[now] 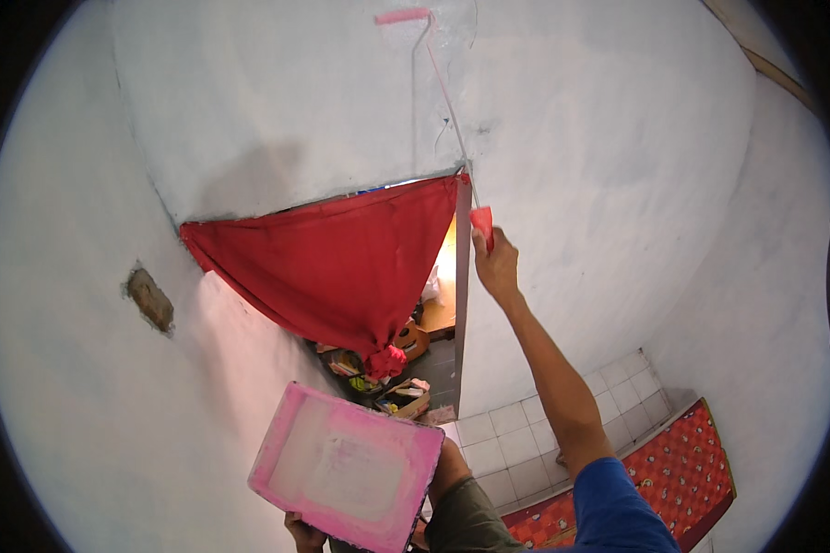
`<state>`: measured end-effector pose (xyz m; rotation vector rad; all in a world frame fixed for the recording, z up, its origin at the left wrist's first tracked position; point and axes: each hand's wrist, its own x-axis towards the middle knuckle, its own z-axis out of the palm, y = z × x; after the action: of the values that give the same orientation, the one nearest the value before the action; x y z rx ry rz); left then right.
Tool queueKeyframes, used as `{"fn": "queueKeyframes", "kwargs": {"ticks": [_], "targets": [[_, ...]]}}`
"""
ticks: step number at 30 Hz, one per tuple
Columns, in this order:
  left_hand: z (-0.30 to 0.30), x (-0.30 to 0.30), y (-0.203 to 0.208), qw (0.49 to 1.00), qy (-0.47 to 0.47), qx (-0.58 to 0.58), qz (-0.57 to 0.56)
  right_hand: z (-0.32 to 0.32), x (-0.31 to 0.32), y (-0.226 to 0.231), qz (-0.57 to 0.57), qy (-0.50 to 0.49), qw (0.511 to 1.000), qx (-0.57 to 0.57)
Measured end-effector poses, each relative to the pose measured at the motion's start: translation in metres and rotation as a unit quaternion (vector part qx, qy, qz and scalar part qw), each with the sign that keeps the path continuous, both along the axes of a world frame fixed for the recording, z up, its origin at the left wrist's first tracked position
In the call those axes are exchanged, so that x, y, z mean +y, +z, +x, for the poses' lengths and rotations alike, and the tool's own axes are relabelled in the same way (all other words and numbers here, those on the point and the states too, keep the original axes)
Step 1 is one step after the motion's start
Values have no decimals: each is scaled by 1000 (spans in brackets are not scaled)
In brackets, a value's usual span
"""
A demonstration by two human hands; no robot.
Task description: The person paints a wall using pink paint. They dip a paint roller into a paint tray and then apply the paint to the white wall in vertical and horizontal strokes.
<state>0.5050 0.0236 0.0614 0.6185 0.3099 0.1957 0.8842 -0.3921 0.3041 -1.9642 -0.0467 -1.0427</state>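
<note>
With my right arm stretched out ahead, my right hand (496,267) is closed round the red handle of a paint roller (481,219). Its long thin rod runs up past the doorway's top corner to a pink roller sleeve (403,16), which is against or close to the white wall (581,111); exact contact is hard to tell. Low on the left, my left hand (304,533) grips the edge of a pink paint tray (281,452), and most of its fingers are hidden beneath it. Whitish paint coats the tray's inside.
A red curtain (332,263), gathered in a knot, hangs across the doorway. Behind it lie a cardboard box (406,402) and assorted clutter. The left wall has a rough hole (150,300). White floor tiles (516,445) and a red patterned mattress (678,465) are at the lower right.
</note>
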Motion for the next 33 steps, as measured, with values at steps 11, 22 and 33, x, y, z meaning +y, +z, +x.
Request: {"fn": "queueKeyframes", "kwargs": {"ticks": [11, 22, 33], "targets": [[-6, 9, -7, 1000, -15, -16, -5, -1, -59, -14, 82, 7, 996, 44], [-1, 0, 6, 1000, 0, -3, 15, -59, -53, -155, -7, -6, 994, 108], [1, -2, 5, 1000, -2, -18, 20, -115, -53, -232, 34, -8, 988, 147]]}}
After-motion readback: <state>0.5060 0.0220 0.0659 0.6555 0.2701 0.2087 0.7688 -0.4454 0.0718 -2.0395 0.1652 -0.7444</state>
